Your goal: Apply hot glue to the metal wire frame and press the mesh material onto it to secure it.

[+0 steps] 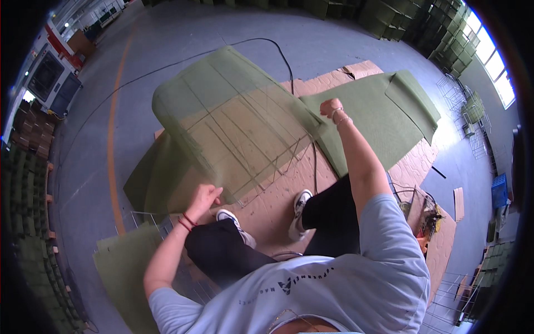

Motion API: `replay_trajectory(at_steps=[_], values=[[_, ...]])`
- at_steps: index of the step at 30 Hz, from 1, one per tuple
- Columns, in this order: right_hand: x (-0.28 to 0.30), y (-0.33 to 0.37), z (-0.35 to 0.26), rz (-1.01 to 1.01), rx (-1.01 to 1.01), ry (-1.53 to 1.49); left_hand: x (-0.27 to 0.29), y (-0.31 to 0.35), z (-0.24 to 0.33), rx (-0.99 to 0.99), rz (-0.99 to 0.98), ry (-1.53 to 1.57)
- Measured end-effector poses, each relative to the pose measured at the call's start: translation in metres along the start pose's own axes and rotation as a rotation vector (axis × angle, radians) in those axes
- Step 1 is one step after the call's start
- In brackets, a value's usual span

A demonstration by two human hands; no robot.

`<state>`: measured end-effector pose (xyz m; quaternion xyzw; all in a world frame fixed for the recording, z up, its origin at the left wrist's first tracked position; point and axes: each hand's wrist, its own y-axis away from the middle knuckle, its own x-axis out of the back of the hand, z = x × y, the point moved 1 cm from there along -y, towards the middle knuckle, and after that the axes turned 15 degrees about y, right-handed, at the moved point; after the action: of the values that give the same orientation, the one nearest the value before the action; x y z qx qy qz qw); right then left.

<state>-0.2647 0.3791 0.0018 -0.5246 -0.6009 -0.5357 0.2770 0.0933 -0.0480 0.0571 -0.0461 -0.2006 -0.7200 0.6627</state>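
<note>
A thin, see-through green mesh sheet (192,100) is spread over a rectangular wire frame (245,142) in front of me, and the wires show through it. At its near left corner my left hand (204,200) is closed, pinching the sheet's edge. My right hand (332,107), raised at the right, is closed on the sheet's right edge, which is blurred by motion. Between my hands the near edge hangs over the frame's wires. Under my right arm lies a larger green fabric sheet (372,106), with a folded part at its far right end.
Flattened cardboard (289,217) covers the floor under my shoes. A black cable (278,50) curves behind the frame. More green fabric (130,273) lies at my near left, and tools (428,220) sit at my right. Wire frames (473,111) lean near the right wall.
</note>
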Motion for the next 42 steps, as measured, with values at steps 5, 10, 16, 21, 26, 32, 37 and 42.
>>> replay_trajectory(at_steps=[5, 10, 16, 21, 26, 32, 37, 42], values=[[0.009, 0.083, 0.026, -0.167, 0.026, -0.44, -0.021, 0.008, 0.033, 0.304, -0.135, 0.221], [-0.059, 0.18, 0.052, -0.745, 0.335, -0.779, -0.032, 0.014, 0.038, 0.516, -0.181, -0.009], [-0.12, 0.222, -0.047, -0.917, 0.503, -1.203, -0.04, 0.023, -0.01, 0.274, -0.079, 0.175], [-0.097, 0.188, -0.063, -0.727, 0.73, -1.357, -0.069, 0.001, 0.031, 0.064, -0.065, 0.272], [-0.045, 0.095, -0.023, -0.294, 0.584, -1.499, -0.143, -0.067, 0.113, -0.315, -0.124, 0.174], [-0.084, 0.139, 0.037, -0.036, 0.227, -1.517, -0.087, -0.094, 0.097, 0.04, -0.867, -0.021], [-0.111, 0.226, 0.039, 0.132, 0.37, -1.063, 0.095, -0.128, 0.031, 0.082, 0.069, 0.144], [-0.138, 0.253, 0.02, -0.104, 0.344, -0.957, 0.238, -0.169, -0.057, -0.047, 0.823, -0.186]])
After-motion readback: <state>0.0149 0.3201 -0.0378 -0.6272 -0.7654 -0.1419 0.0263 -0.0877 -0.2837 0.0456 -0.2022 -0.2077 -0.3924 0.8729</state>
